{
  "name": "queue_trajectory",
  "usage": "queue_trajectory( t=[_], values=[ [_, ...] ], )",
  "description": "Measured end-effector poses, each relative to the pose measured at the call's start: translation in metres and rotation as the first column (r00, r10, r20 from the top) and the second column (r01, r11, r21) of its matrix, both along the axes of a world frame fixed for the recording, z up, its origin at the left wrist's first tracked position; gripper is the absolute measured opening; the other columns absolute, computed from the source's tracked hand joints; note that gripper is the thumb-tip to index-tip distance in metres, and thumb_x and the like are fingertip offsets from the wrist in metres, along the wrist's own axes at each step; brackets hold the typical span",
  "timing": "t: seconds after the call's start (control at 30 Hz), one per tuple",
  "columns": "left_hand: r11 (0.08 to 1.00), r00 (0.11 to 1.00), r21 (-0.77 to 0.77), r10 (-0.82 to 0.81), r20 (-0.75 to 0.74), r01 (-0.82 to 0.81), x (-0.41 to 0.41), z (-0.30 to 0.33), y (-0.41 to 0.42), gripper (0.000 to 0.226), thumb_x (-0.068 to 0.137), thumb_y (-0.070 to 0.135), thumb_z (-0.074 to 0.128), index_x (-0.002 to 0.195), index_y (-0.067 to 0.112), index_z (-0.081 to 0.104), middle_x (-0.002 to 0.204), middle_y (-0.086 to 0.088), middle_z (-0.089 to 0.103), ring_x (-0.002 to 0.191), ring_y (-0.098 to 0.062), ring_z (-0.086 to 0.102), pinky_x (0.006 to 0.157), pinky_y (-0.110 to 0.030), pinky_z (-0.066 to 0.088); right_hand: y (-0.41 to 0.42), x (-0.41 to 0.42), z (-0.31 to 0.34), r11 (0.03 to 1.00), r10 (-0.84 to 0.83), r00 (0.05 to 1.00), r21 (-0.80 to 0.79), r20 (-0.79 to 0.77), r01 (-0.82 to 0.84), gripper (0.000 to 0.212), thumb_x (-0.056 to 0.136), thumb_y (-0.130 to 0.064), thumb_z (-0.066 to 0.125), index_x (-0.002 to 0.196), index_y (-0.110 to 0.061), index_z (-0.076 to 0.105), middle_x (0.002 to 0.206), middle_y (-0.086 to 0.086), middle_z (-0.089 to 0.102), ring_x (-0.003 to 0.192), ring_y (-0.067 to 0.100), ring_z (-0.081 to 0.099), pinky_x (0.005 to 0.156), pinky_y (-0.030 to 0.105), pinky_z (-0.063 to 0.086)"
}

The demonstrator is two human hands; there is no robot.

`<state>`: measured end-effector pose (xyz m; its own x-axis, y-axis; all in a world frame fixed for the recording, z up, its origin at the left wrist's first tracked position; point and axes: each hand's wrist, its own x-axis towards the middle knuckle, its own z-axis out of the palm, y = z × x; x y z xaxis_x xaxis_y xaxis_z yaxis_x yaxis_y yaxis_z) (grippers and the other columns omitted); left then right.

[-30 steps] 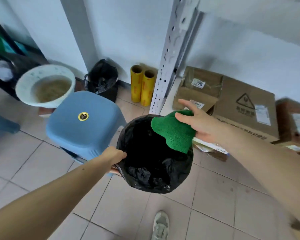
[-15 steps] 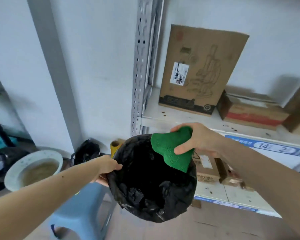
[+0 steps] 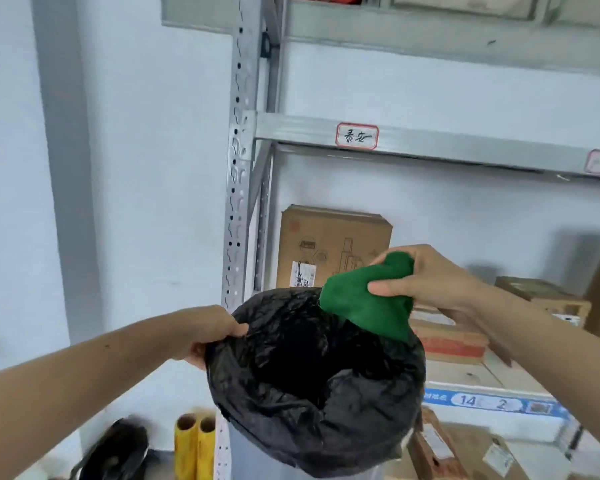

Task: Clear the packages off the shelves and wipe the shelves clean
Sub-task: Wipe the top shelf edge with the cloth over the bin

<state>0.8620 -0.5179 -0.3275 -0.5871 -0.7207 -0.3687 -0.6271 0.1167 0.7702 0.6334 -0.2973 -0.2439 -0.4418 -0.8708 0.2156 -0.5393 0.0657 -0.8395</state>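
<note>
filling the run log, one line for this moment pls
left hand: grips black bag rim | right hand: holds green cloth | boxes on shelf

Left hand (image 3: 208, 332) grips the black bag (image 3: 312, 382) (mouth open); right hand (image 3: 426, 278) pinches green cloth (image 3: 364, 303).

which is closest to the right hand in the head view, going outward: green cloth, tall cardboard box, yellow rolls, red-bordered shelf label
From the right hand:
1. green cloth, gripped in it
2. tall cardboard box, just left, on the shelf
3. red-bordered shelf label, above on the beam
4. yellow rolls, far lower left on the floor

Bunched green cloth (image 3: 368, 303) over bin bag; upright cardboard package (image 3: 329, 244) on shelf (image 3: 465, 374)
</note>
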Motion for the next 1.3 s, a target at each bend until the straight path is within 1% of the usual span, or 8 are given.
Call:
queue_trajectory(
  t=[0.17, 0.33, 0.5, 0.67, 0.77, 0.87, 1.17, 1.3],
  values=[
    [0.999, 0.999, -0.038, -0.01, -0.053, 0.008, -0.038, 0.055, -0.006, 0.032, 0.098, 0.033, 0.059, 0.11, 0.004, 0.065, 0.097, -0.011, 0.074, 0.085, -0.024, 0.073, 0.061, -0.032, 0.059, -0.005, -0.036, 0.055, 0.998, 0.022, 1.0, -0.064, 0.004, -0.021, 0.011, 0.087, -0.013, 0.074, 0.093, -0.007, 0.066, 0.086, 0.003, 0.074, 0.077, 0.014, 0.071, 0.066, 0.031, 0.057],
    [0.998, 0.993, -0.053, 0.021, -0.115, -0.027, -0.078, 0.103, -0.009, 0.031, 0.1, 0.027, 0.057, 0.11, -0.001, 0.063, 0.084, -0.012, 0.076, 0.068, -0.021, 0.074, 0.051, -0.029, 0.057, -0.016, -0.081, 0.111, 0.989, 0.004, 1.0, -0.147, 0.005, -0.003, 0.019, 0.093, -0.016, 0.068, 0.11, -0.009, 0.064, 0.1, 0.006, 0.076, 0.084, 0.016, 0.074, 0.064, 0.032, 0.059],
    [0.998, 0.99, -0.047, 0.037, -0.139, -0.044, -0.11, 0.142, -0.029, 0.033, 0.1, 0.028, 0.054, 0.114, -0.001, 0.063, 0.094, -0.014, 0.076, 0.08, -0.025, 0.075, 0.06, -0.035, 0.061, -0.036, -0.125, 0.168, 0.956, -0.053, 0.998, -0.291, -0.042, 0.039, 0.024, 0.092, -0.005, 0.068, 0.115, -0.005, 0.063, 0.103, 0.012, 0.073, 0.083, 0.021, 0.072, 0.061, 0.034, 0.059],
    [0.994, 0.995, -0.098, 0.049, -0.087, -0.057, -0.13, 0.172, -0.056, 0.04, 0.099, 0.035, 0.055, 0.117, 0.001, 0.064, 0.096, -0.016, 0.076, 0.082, -0.028, 0.075, 0.063, -0.041, 0.061, -0.066, -0.153, 0.233, 0.855, -0.137, 0.986, -0.514, -0.094, 0.07, 0.015, 0.092, -0.003, 0.067, 0.1, -0.015, 0.062, 0.092, 0.003, 0.07, 0.075, 0.017, 0.07, 0.053, 0.03, 0.06],
    [0.982, 0.998, -0.183, 0.044, -0.041, -0.05, -0.138, 0.186, -0.076, 0.043, 0.095, 0.044, 0.059, 0.114, 0.006, 0.065, 0.097, -0.013, 0.076, 0.091, -0.029, 0.074, 0.074, -0.044, 0.061, -0.093, -0.17, 0.265, 0.794, -0.206, 0.968, -0.603, -0.146, 0.078, 0.022, 0.092, -0.002, 0.067, 0.111, -0.011, 0.061, 0.093, 0.004, 0.068, 0.076, 0.018, 0.069, 0.051, 0.03, 0.06],
    [0.986, 1.0, -0.165, -0.002, -0.019, -0.001, -0.147, 0.194, -0.097, 0.046, 0.095, 0.048, 0.057, 0.113, 0.007, 0.067, 0.096, -0.011, 0.076, 0.09, -0.027, 0.074, 0.069, -0.04, 0.06, -0.125, -0.188, 0.286, 0.796, -0.246, 0.951, -0.599, -0.188, 0.087, 0.025, 0.092, -0.001, 0.066, 0.115, -0.01, 0.061, 0.095, 0.004, 0.067, 0.08, 0.021, 0.068, 0.055, 0.032, 0.061],
    [0.964, 0.994, -0.242, -0.112, 0.007, 0.11, -0.172, 0.212, -0.142, 0.049, 0.087, 0.053, 0.065, 0.101, 0.006, 0.072, 0.097, -0.01, 0.075, 0.092, -0.023, 0.072, 0.083, -0.033, 0.059, -0.213, -0.241, 0.3, 0.906, -0.32, 0.862, -0.392, -0.393, 0.158, 0.02, 0.09, -0.006, 0.069, 0.106, -0.018, 0.066, 0.104, 0.006, 0.066, 0.093, 0.026, 0.063, 0.063, 0.031, 0.053],
    [0.969, 0.989, -0.202, -0.147, 0.004, 0.145, -0.177, 0.214, -0.151, 0.055, 0.074, 0.056, 0.072, 0.103, 0.01, 0.073, 0.099, -0.01, 0.076, 0.097, -0.026, 0.072, 0.094, -0.045, 0.055, -0.234, -0.254, 0.302, 0.923, -0.375, 0.635, -0.338, -0.675, 0.186, 0.021, 0.091, -0.013, 0.067, 0.108, -0.026, 0.066, 0.104, -0.002, 0.063, 0.097, 0.022, 0.058, 0.067, 0.026, 0.045]
  ],
)
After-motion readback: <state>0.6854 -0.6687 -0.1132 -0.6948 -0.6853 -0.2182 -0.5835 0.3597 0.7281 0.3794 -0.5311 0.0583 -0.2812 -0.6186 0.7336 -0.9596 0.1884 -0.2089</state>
